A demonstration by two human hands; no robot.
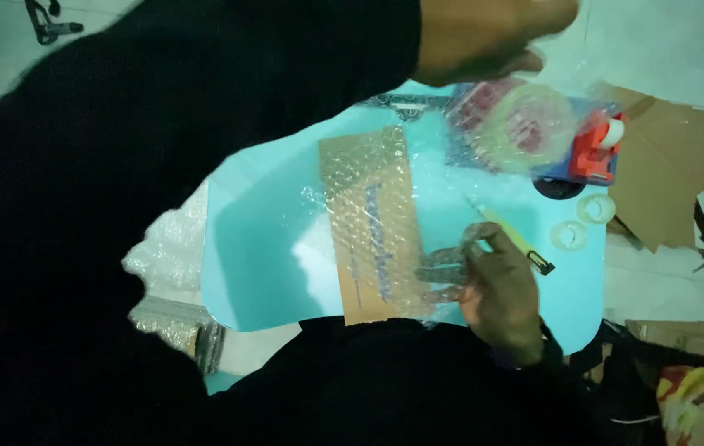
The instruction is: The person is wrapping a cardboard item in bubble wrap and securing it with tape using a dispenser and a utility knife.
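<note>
Pale floor all round, with a small turquoise table (269, 248) at the centre as landmark. On the table's middle: a flat brown cardboard piece (373, 227) under a sheet of clear bubble wrap (418, 239), long axis running from the table's far edge toward the near edge, slightly tilted.

Right hand (497, 293) at the near right corner of the table, fingers spread and pressed flat on the bubble wrap just beside the cardboard's right long edge; not closed round anything, only holding the wrap down. Just beyond the fingertips, a yellow-handled utility knife (513, 238), lying diagonally toward the table's right edge, touching or nearly touching the hand; cannot tell which.

Left hand (492, 37) raised above the table's far right corner, blurred, fingers curled; cannot tell whether anything is held. Directly beneath it, a roll of clear packing tape (525, 124) in a red and blue dispenser (592, 153), on the table's far right corner. Left hand clearly nearer the tape; right hand nearer the cardboard and knife.

Two small clear tape rolls (582, 223) by the table's right edge. Flattened cardboard sheets (666, 173) on the floor off the right side. More bubble wrap (166, 248) off the left side.
</note>
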